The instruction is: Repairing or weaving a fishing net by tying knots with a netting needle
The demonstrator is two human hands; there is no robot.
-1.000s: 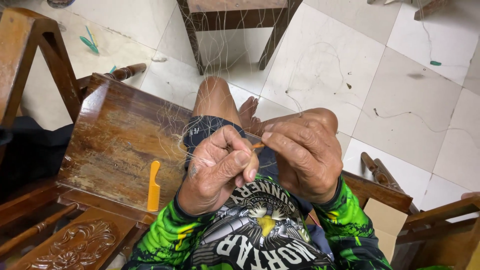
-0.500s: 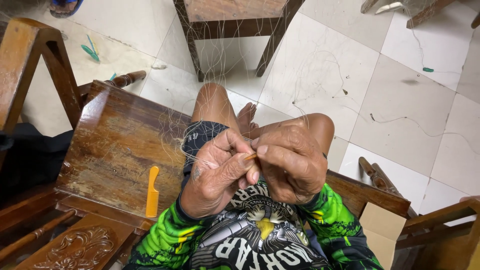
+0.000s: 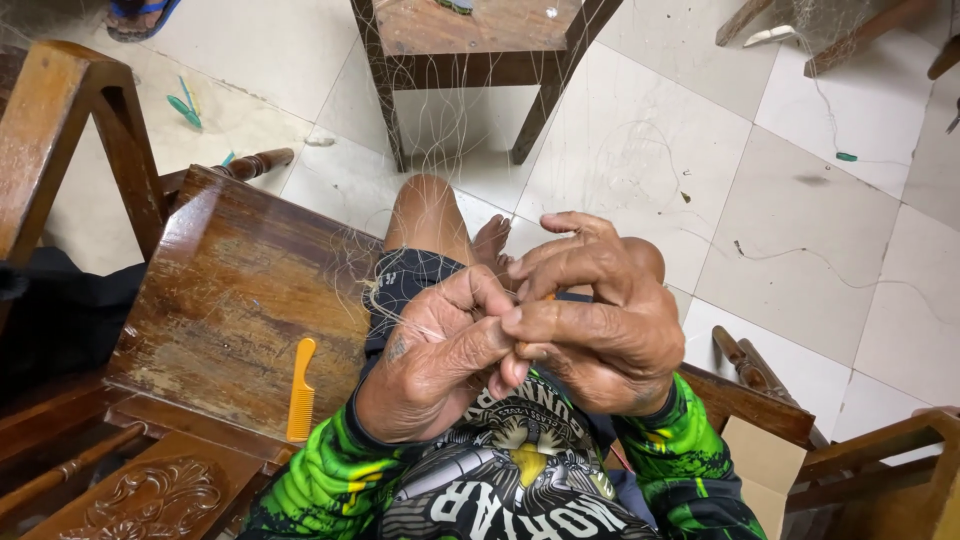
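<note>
My left hand and my right hand meet over my lap, fingertips pressed together. Between them sits a small orange tool, mostly hidden by the fingers. Thin clear fishing line runs from my left fingers across my dark shorts and up to a fine net that hangs toward the wooden stool ahead. Both hands pinch the line and the tool. My bare knee and foot show beyond the hands.
A brown wooden table stands at my left with an orange comb on its near edge. A wooden stool stands ahead on white floor tiles. Chair arms frame both sides. Green bits lie on the floor.
My hands have risen closer to the camera. The right fingers have spread, with the index finger lifted above the left fist. The view has tilted slightly forward.
</note>
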